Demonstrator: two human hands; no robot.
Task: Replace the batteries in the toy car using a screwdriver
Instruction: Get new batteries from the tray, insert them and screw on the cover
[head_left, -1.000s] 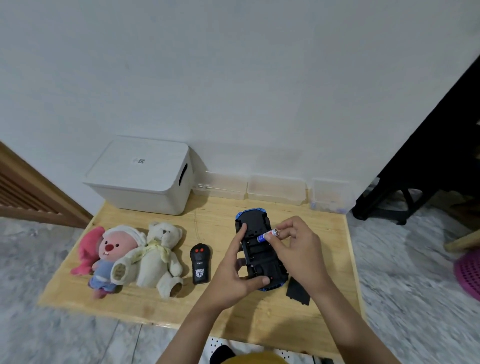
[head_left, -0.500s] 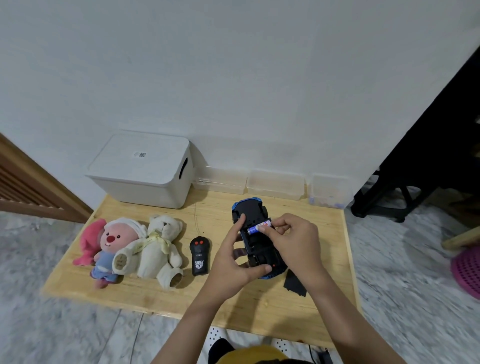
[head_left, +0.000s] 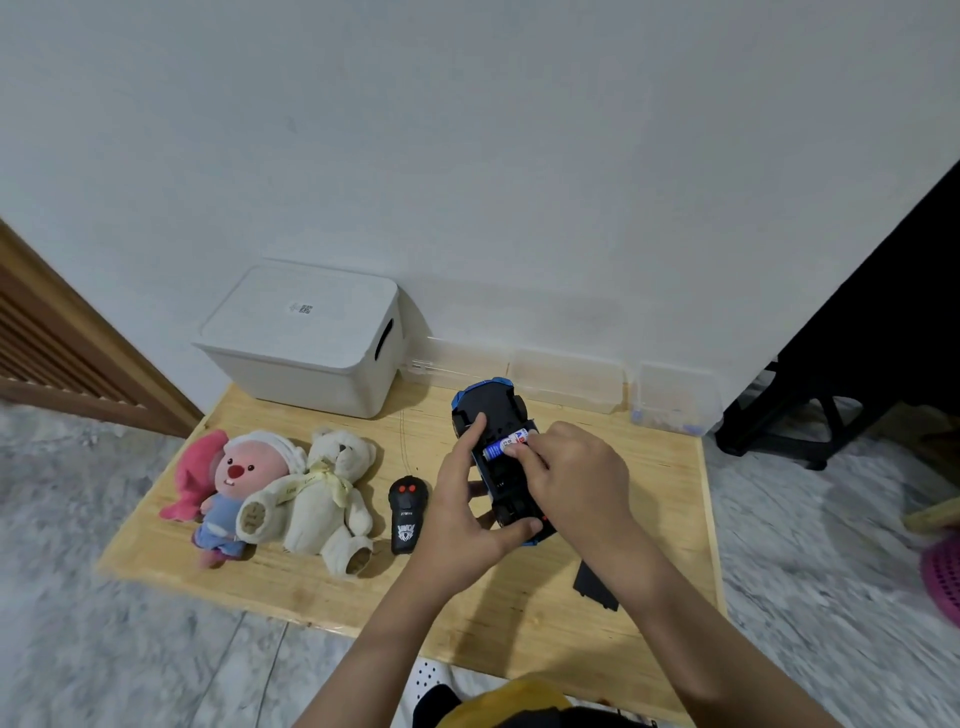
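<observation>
Pale grainy wood counter (head_left: 670, 499) under my hands, matt black plastic car (head_left: 493, 410), fuzzy cloth plush toys (head_left: 322, 493), smooth white plastic box (head_left: 306, 338), glossy-labelled battery (head_left: 506, 442)

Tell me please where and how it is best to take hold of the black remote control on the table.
Grip the remote control across its narrow middle, fingers on the two long sides, coming from above. It lies flat on the table, long axis pointing toward the wall, so only top and sides are free. The cream teddy bear on one side and the left hand on the other leave little room, so a level approach looks awkward.
</observation>
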